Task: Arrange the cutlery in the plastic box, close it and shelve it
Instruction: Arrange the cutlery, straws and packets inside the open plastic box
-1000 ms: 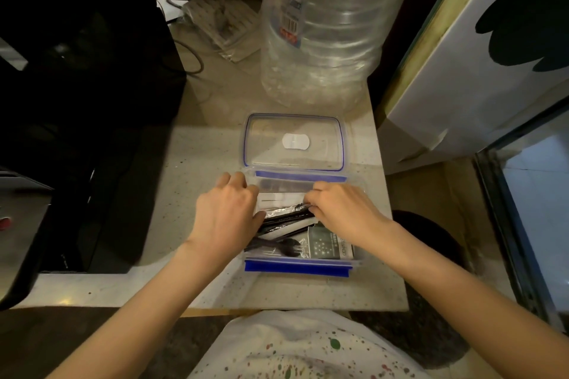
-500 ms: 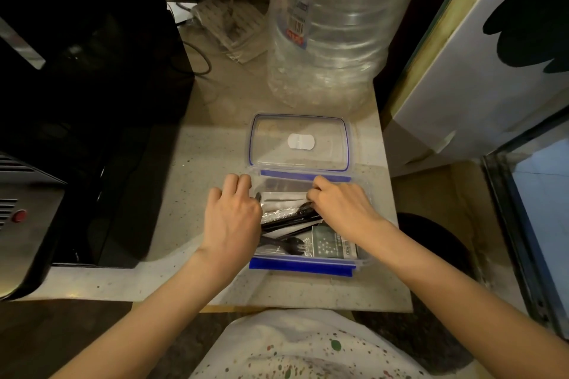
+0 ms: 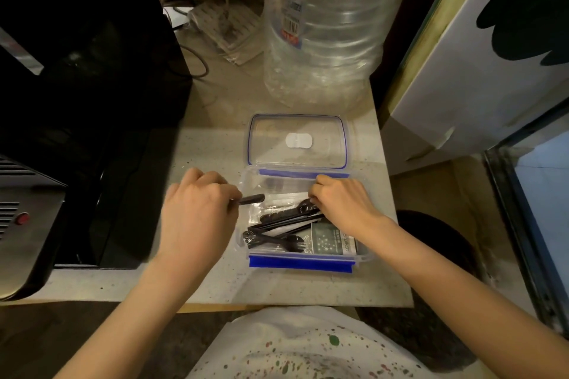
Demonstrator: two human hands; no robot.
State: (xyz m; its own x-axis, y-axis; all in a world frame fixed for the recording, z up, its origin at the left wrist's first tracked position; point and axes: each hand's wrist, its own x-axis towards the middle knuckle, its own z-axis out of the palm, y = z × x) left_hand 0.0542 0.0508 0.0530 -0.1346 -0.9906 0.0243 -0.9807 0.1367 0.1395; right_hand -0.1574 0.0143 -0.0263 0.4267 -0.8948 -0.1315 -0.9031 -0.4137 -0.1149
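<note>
**Mia:** Where is the box?

**Ben:** The clear plastic box with blue clips [image 3: 303,261] sits on the pale speckled counter [image 3: 215,280], right in front of the person. Its clear lid with a blue edge [image 3: 297,141] lies open flat behind it, so it is not closed yet.

**Mia:** What are the hands doing?

**Ben:** The left hand [image 3: 197,212] is curled and pinches a black plastic handle [image 3: 252,198] that pokes over the left side of the box. The right hand [image 3: 341,203] is down inside the box with its fingers bent onto the black plastic cutlery [image 3: 277,231]. I cannot tell if it really holds any.

**Mia:** What could go wrong?

**Ben:** I think the black pieces lie crossed over each other. If one sticks up or hangs over the side, the lid may not snap down. The dark green paper packet [image 3: 334,243] could get caught under the edge too.

**Mia:** Anything else?

**Ben:** The big clear water bottle [image 3: 326,28] stands just behind the lid. A fast swing of the lid might bump it.
</note>
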